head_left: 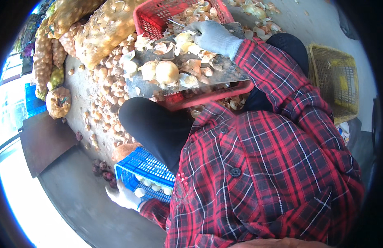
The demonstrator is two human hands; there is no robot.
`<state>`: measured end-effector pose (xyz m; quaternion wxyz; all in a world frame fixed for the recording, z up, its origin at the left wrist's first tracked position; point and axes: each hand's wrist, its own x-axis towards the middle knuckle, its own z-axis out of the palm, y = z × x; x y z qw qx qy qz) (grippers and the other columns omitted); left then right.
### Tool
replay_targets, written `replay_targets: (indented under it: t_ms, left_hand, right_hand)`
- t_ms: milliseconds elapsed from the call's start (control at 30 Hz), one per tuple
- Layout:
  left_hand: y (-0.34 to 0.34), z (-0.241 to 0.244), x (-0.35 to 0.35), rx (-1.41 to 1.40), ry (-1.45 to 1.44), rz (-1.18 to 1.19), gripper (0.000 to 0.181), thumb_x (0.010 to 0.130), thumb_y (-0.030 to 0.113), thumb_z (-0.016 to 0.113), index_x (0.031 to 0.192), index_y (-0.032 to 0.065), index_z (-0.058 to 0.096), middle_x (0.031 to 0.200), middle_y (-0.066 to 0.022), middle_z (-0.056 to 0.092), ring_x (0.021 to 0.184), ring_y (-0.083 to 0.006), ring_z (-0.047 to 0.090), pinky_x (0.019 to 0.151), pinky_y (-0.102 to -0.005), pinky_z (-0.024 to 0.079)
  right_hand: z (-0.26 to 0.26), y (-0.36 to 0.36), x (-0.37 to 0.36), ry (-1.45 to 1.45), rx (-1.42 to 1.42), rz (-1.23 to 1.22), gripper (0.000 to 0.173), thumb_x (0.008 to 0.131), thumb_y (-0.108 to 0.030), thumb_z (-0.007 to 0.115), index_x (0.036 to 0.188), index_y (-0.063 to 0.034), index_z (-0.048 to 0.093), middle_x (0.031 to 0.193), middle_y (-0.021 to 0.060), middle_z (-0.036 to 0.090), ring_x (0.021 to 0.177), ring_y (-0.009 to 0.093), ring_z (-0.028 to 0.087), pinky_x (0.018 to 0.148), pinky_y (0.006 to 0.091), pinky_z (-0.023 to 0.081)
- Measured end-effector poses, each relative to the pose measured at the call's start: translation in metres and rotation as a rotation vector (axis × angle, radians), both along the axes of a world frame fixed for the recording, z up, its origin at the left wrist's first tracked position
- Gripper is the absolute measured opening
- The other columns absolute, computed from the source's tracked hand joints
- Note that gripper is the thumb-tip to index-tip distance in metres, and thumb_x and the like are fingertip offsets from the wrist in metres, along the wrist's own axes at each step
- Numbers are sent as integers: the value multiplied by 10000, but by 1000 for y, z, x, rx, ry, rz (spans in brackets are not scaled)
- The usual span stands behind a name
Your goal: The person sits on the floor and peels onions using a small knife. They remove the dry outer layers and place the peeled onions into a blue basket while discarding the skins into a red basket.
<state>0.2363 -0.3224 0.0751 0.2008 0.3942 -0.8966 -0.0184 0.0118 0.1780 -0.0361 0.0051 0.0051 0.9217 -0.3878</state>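
My right hand (214, 38), in a grey knit glove, is closed around a knife (178, 23) whose thin blade points to the upper left. Below it lies a board (216, 73) strewn with onion skins, where two large onions (167, 72) sit side by side. Down at the left, my left hand (125, 196), in a pale glove, is at the outer end of a blue plastic crate (141, 169) with its fingers spread. A peeled onion (139, 192) shows right beside its palm; whether they touch I cannot tell. Several peeled onions (156, 187) lie inside the crate.
A red plastic crate (148, 23) with onion skins extends under the board. Full mesh sacks (101, 31) stand at the upper left, with loose small onions (112, 90) on the floor. Red onions (107, 175) lie near the blue crate. A yellow crate (334, 83) stands at the right.
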Motion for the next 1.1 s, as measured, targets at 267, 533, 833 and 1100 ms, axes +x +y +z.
replay_targets:
  t_ms: [267,533,833,1100]
  left_hand:
    - [169,-17,-145,605,115,-819,518,795,176,730,1256,8,566,1127,-139,645,943,-261,635,839,-336,506]
    - [273,-99,-195,124,44,-1217,614,716,276,775,1226,29,538,1107,-196,626,978,-345,624,867,-406,493]
    - [274,-125,-192,296,70,-1136,676,694,210,774,1269,0,487,1172,-207,577,1026,-341,606,865,-422,504]
    - [269,-98,-177,1906,197,-1100,748,747,73,778,1374,13,374,1295,-150,480,1136,-255,544,867,-345,532]
  right_hand:
    - [-34,-20,6,57,-336,-110,304,828,-157,612,1125,-107,657,888,131,678,819,220,653,754,334,500]
    - [-52,-19,21,17,-256,-228,320,806,-255,671,1110,-155,659,856,97,684,819,249,661,753,354,513]
    - [-26,-40,28,-20,-455,-141,254,817,-132,706,1060,-64,676,895,39,677,851,109,617,808,272,503]
    - [-22,-51,32,-436,-973,24,356,848,-184,729,1143,-10,631,973,61,675,885,110,609,804,255,495]
